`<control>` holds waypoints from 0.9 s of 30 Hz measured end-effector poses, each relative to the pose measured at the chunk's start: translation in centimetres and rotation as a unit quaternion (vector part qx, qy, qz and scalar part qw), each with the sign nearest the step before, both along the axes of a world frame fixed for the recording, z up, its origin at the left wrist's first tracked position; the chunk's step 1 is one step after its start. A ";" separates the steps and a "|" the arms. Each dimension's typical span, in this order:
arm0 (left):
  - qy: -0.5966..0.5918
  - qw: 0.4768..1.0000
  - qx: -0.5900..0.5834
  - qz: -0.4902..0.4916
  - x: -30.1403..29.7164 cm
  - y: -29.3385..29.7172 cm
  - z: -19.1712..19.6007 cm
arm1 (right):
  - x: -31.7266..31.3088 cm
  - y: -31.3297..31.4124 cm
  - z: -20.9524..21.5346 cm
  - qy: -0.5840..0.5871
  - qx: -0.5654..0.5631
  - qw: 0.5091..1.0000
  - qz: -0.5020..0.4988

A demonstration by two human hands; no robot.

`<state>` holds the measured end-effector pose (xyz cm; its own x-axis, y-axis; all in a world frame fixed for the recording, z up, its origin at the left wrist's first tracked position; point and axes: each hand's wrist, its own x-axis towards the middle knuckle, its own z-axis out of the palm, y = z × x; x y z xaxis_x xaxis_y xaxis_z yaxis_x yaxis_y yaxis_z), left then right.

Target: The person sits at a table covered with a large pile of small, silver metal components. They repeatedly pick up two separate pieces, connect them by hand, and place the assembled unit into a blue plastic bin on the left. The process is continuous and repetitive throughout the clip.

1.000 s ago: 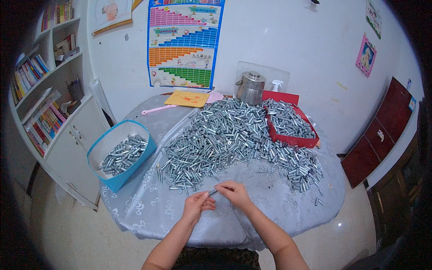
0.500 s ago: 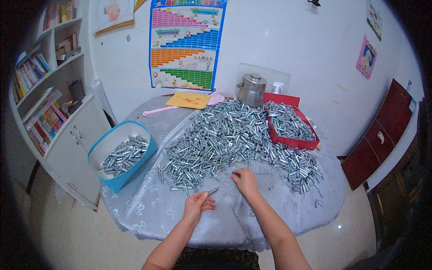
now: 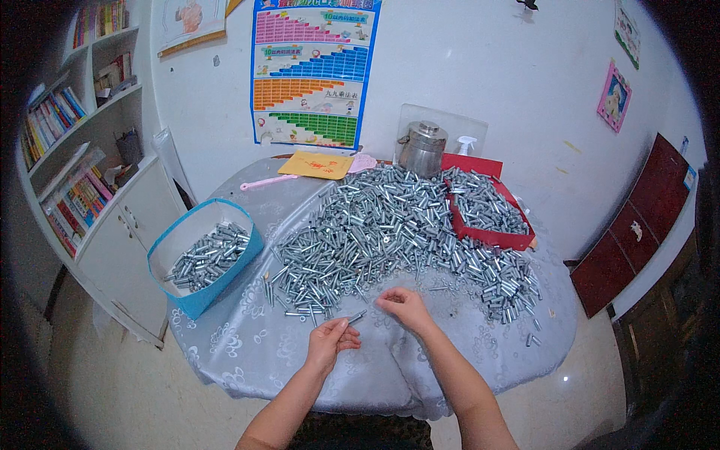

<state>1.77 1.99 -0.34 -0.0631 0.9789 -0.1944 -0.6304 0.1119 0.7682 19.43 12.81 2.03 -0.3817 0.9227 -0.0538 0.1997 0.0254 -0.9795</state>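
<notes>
My left hand pinches a thin silvery bolt between thumb and fingers, its free end pointing up to the right. Just right of it, over the near edge of the heap, my right hand has thumb and forefinger drawn together. Whatever is between those fingertips is too small to make out. A wide heap of silvery bolts and metal sleeves spreads beyond both hands. Small rings or washers lie scattered along its near edge.
To the left stands a blue-rimmed box part-filled with metal pieces. At the back right, a red box holds more sleeves. Behind the heap are a metal canister, a yellow envelope and a pink-handled thing. A grey cloth covers the table.
My right hand has drawn back from the heap's edge, slightly toward me and to the left, nearer the bolt. My left hand keeps its hold in nearly the same place.
</notes>
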 end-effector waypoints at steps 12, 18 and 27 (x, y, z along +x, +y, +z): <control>0.008 1.000 -0.006 -0.018 -0.2 0.1 -0.2 | -0.8 -1.4 1.5 0.031 -0.079 0.992 0.091; 0.001 1.000 -0.006 -0.020 -0.1 0.0 0.0 | -1.1 -1.4 1.1 0.030 -0.083 0.992 0.090; -0.015 1.000 -0.004 -0.017 -0.3 0.1 -0.2 | -0.5 0.0 0.2 -0.056 0.045 0.997 -0.038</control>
